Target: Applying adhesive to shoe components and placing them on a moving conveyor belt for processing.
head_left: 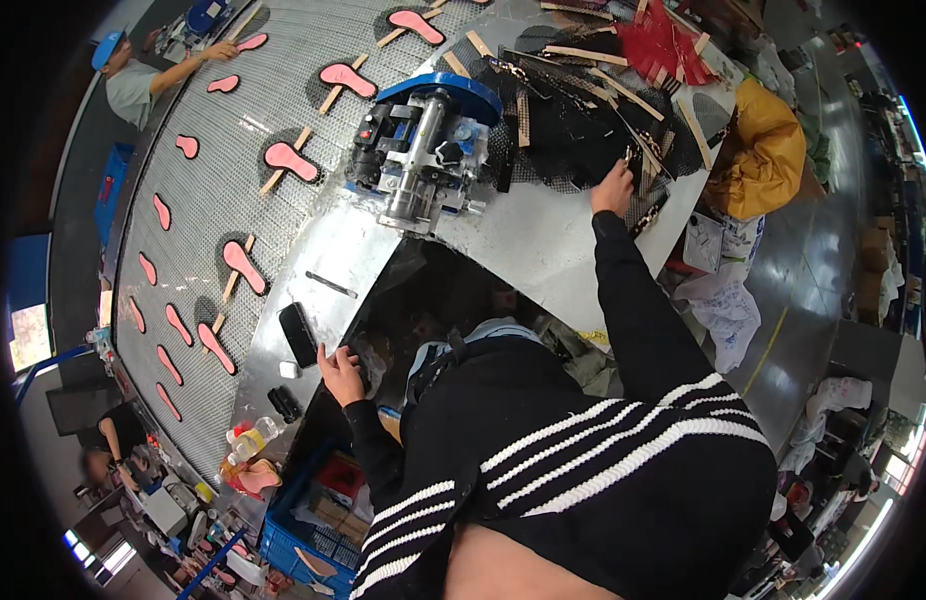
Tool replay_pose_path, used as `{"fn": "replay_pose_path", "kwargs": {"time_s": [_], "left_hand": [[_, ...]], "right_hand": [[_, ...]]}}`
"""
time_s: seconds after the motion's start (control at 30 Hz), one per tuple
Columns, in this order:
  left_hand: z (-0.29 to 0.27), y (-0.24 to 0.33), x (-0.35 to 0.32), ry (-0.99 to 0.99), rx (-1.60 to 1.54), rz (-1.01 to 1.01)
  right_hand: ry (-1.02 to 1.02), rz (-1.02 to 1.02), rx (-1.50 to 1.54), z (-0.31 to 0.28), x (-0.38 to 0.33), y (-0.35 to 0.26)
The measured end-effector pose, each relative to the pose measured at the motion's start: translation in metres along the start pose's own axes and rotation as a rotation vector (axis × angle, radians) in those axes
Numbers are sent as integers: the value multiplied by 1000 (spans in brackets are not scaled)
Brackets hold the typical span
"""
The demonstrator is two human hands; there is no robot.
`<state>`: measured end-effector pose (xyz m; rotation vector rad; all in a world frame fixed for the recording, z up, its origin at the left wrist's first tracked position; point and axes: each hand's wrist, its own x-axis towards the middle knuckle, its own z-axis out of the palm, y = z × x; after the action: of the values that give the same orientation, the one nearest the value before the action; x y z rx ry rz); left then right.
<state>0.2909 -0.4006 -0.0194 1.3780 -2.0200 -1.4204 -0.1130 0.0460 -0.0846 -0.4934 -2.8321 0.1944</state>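
Observation:
My right hand (613,190) reaches into a heap of black mesh pieces (573,140) at the right of the metal table. Its fingers are drawn together at the heap's edge, beside thin patterned strips (645,150); what they pinch is too small to make out. At the table's near edge rests my left hand (341,374), fingers apart and holding nothing. Just beyond it lies a black phone (298,334). A machine with a blue wheel guard (423,150) stands on the table between the hands' sides, farther off.
Pink insole-shaped pieces (245,268), some on black mesh with wooden strips, lie across a conveyor (213,180) at left. Another person (133,90) reaches over its far side. Red mesh (668,45) and a yellow bag (758,150) are at right. A blue crate (283,545) stands below.

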Motion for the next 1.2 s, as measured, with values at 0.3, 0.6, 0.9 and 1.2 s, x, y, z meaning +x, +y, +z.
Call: {"fn": "replay_pose_path", "kwargs": {"time_s": [0.3,0.6,0.9,1.2], "left_hand": [[-5,-11,22,-127,-16,6],[43,47,24,-571,-1,163],[98,180,-56,-1087,-83,738],[114,159,-46,-737,99,932]], "right_hand": [[137,-111,495,-88,8,49],[251,-226,751,-237,-5,8],[4,-299,772,-262,-93,-76],[-239,-286,1138,-202,-203,-137]]}}
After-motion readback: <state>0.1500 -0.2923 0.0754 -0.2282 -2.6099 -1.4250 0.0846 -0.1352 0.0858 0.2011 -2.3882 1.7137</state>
